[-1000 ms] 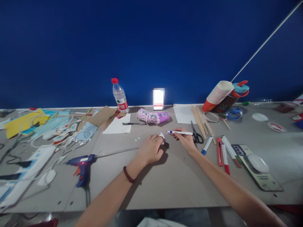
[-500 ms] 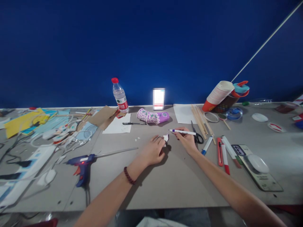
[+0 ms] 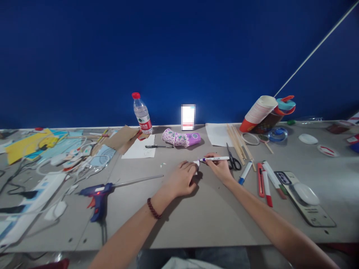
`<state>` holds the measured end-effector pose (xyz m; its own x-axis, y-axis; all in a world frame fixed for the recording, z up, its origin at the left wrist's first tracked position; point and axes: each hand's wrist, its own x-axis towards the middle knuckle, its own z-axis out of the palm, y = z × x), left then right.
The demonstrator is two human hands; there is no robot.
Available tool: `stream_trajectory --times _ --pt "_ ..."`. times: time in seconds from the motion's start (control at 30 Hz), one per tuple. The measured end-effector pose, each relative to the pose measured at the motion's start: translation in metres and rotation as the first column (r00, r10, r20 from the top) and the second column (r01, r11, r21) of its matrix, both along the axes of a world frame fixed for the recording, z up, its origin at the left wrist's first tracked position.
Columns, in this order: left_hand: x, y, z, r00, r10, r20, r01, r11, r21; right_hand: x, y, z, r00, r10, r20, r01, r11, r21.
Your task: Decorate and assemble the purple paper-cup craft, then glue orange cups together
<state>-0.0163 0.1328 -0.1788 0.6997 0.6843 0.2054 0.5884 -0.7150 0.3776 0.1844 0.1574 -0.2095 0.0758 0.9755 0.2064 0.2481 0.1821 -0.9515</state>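
Observation:
Under the fingers of my left hand [image 3: 183, 178] is a small white paper piece [image 3: 197, 163] with a purple edge; most of it is hidden. My right hand [image 3: 218, 167] is closed round a white marker [image 3: 215, 158] with a purple tip. The marker lies nearly level, its tip at the piece's right edge. Just beyond the hands lie two purple patterned paper cups [image 3: 182, 138], joined end to end on their side. Black-handled scissors [image 3: 234, 161] rest right behind my right hand.
A glue gun [image 3: 98, 198] with a lit red light lies left, its long glue stick pointing toward my left hand. A water bottle [image 3: 143, 117] stands behind. Several markers [image 3: 267, 186], wooden sticks [image 3: 238, 144] and a stack of paper cups [image 3: 258, 112] are at the right.
My right hand has moved slightly left and down, bringing the marker's tip to the paper piece. The piece has turned or shifted a little under my left fingers.

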Motion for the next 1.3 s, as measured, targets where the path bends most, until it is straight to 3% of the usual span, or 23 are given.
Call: stream_trajectory --times 0.4,0.77,1.07,1.3 --pt "0.0 -0.001 0.003 1.0 0.001 0.003 -0.001 1.0 -0.006 0.0 -0.002 0.003 0.986 0.01 0.164 -0.018 0.998 0.052" --pt "0.0 -0.001 0.0 1.0 0.012 0.004 -0.012 1.0 -0.012 0.0 0.0 -0.001 1.0 -0.006 0.023 0.006 1.0 -0.011" --pt "0.0 -0.001 0.0 1.0 0.008 0.005 -0.008 1.0 0.003 -0.001 -0.003 0.009 0.987 0.045 0.151 -0.049 0.998 0.026" --pt "0.001 0.0 0.0 1.0 0.002 0.011 -0.002 1.0 -0.017 -0.001 -0.003 0.009 0.994 0.022 0.108 -0.022 1.0 -0.006"
